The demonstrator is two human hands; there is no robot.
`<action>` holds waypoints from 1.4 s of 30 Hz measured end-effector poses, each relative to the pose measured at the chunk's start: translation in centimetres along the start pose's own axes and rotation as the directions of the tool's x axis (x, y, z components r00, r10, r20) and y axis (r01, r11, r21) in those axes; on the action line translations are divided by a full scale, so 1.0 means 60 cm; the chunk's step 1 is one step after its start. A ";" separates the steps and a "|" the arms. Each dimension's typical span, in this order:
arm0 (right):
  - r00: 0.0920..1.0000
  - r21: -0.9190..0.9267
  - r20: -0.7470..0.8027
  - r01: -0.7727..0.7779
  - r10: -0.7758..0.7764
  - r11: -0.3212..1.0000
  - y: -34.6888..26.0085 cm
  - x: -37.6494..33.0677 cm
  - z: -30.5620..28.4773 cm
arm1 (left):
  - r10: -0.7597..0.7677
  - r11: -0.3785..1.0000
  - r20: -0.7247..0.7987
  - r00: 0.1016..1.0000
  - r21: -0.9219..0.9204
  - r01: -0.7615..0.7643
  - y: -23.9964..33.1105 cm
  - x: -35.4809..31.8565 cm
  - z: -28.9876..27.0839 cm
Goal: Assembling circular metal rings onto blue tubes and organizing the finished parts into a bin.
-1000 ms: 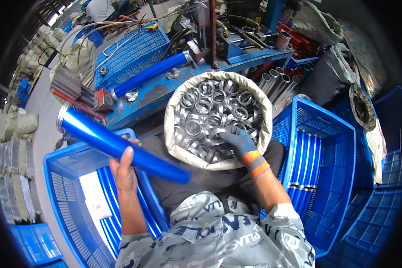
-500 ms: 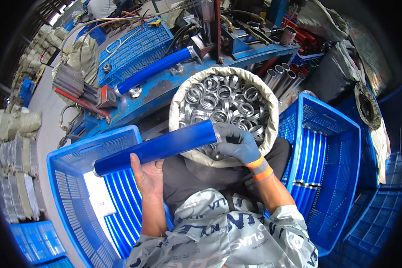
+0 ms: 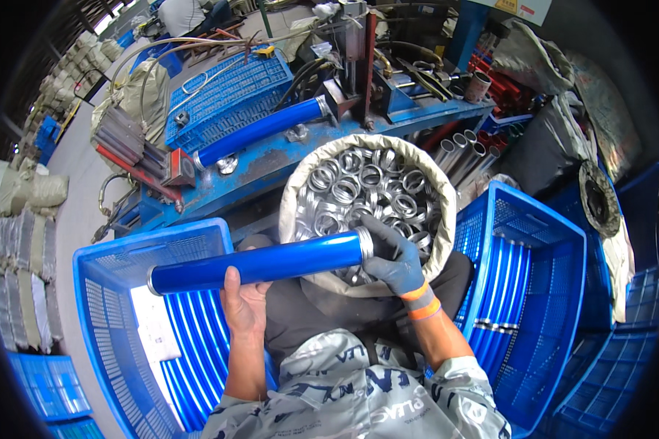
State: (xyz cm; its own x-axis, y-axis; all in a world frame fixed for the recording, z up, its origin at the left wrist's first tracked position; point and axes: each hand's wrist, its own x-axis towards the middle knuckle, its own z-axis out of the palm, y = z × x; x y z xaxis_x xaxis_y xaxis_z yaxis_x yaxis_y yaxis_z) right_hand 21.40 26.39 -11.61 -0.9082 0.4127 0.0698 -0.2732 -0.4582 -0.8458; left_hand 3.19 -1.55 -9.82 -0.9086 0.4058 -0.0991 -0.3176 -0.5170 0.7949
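Note:
A shiny blue metal tube (image 3: 271,265) lies nearly level across my lap, above the rim of the left crate. My bare left hand (image 3: 243,298) grips it from below near its middle, thumb up along the near side. At the tube's right end sits a silver threaded ring (image 3: 365,243). My right hand (image 3: 397,262), in a grey-blue glove with an orange cuff, pinches that ring between thumb and fingers. Another silver ring caps the left end. Just beyond my right hand stands a cream cloth sack (image 3: 291,208) full of loose silver rings (image 3: 370,175).
Blue tubes lie in the left crate (image 3: 99,256) and the right crate (image 3: 575,241). Ahead, a blue metal bench (image 3: 260,172) carries another blue tube (image 3: 263,132) held in a machine. Bare pipes (image 3: 468,152) lean behind the sack. A person (image 3: 181,16) sits far back.
The tube has tipped from slanting up rightward to nearly level, its right end coming lower. The ring at that end, mostly behind my glove before, now shows on the tube. The whole view has shifted slightly.

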 end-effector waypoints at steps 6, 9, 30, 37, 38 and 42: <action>0.992 -0.162 -0.056 -0.120 0.112 0.980 -0.012 0.036 0.004 | 0.009 1.000 -0.028 1.000 0.017 -0.009 -0.024 0.034 -0.008; 0.990 -0.187 -0.017 -0.142 0.141 0.972 -0.032 0.081 0.051 | 0.017 0.999 -0.017 1.000 -0.047 -0.017 -0.008 0.054 -0.039; 0.977 -0.860 0.107 -0.001 -0.182 -0.511 0.102 0.771 0.007 | -0.084 0.956 -0.206 0.975 -0.292 0.020 0.026 0.168 -0.180; 0.823 -0.753 0.072 0.416 -0.564 0.510 -0.169 0.479 0.115 | -0.119 0.971 -0.104 0.987 -0.222 0.093 -0.031 0.297 -0.076; 0.826 -0.648 -0.055 0.398 -0.561 0.649 -0.196 0.437 0.086 | -0.136 0.974 -0.041 0.990 -0.187 0.127 -0.053 0.356 -0.008; 0.804 -0.388 -0.302 0.387 -0.512 0.837 -0.199 0.252 -0.050 | -0.046 0.984 -0.030 0.998 -0.172 0.040 -0.098 0.597 0.116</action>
State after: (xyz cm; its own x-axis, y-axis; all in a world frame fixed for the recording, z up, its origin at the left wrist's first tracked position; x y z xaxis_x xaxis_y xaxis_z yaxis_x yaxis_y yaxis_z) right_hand 11.88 40.49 -2.02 -0.4946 0.8043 0.3293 -0.4570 0.0816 -0.8857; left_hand -25.58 21.28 -13.88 -0.9007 0.4066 -0.1533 -0.3959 -0.6225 0.6750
